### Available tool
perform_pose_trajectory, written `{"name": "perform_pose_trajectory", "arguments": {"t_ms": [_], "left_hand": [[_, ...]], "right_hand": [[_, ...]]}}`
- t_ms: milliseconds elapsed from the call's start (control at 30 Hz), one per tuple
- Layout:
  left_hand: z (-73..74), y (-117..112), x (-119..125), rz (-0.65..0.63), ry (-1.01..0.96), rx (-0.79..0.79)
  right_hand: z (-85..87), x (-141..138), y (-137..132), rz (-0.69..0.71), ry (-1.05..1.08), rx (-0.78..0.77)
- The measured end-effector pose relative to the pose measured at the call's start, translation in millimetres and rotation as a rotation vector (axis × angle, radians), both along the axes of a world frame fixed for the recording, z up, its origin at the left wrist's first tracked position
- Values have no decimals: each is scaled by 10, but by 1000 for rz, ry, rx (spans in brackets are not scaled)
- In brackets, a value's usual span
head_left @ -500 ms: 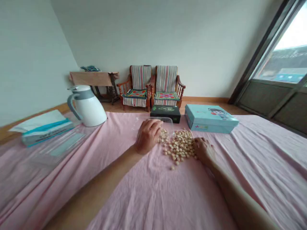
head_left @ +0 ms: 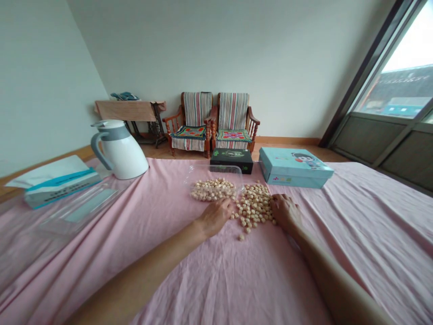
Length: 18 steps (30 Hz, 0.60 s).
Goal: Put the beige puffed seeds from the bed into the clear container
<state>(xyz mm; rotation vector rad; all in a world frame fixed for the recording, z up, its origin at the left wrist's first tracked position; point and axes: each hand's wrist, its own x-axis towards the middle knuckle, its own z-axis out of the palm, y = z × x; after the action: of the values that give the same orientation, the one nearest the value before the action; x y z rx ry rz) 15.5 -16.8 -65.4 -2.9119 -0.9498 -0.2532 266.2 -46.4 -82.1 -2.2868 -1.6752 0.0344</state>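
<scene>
A heap of small, round, beige pieces (head_left: 254, 205) that look like lotus seeds lies loose on the pink cloth. More of them fill a clear plastic container (head_left: 190, 174) just left of the heap. My left hand (head_left: 216, 217) is at the container's near right corner, beside the heap's left edge. Its fingers are curled together, and whatever they may hold is hidden. Against the heap's right edge rests my right hand (head_left: 287, 211), palm down with fingers stretched, touching the outermost pieces.
Behind the heap stand a black box (head_left: 232, 161) and a light blue box (head_left: 295, 167). To the left are a white-and-grey jug (head_left: 124, 151), a tissue pack (head_left: 62, 185) and a clear plastic lid or tray (head_left: 84, 207). Two wooden chairs (head_left: 233, 117) stand beyond the table.
My left hand has come back from over the container toward me and right, down to the heap's left edge, uncovering the pieces inside. My right hand stays at the heap's right side.
</scene>
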Motion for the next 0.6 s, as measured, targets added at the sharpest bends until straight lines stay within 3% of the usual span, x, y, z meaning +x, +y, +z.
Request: {"name": "perform_pose_trajectory", "arguments": {"t_ms": [100, 200, 333, 400, 500, 600], "left_hand": [[76, -48, -67, 4, -27, -70], [276, -68, -115, -68, -148, -110], [635, 15, -148, -10, -495, 55], [724, 59, -162, 60, -650, 174], [622, 56, -173, 43, -631, 173], [313, -16, -154, -40, -467, -14]], "right_hand": [[3, -4, -6, -1, -2, -5], [11, -11, -10, -1, -7, -8], [7, -10, -3, -6, -11, -6], [-4, -4, 4, -6, -12, -1], [-25, 9, 12, -2, -15, -4], [-43, 23, 16, 3, -16, -5]]}}
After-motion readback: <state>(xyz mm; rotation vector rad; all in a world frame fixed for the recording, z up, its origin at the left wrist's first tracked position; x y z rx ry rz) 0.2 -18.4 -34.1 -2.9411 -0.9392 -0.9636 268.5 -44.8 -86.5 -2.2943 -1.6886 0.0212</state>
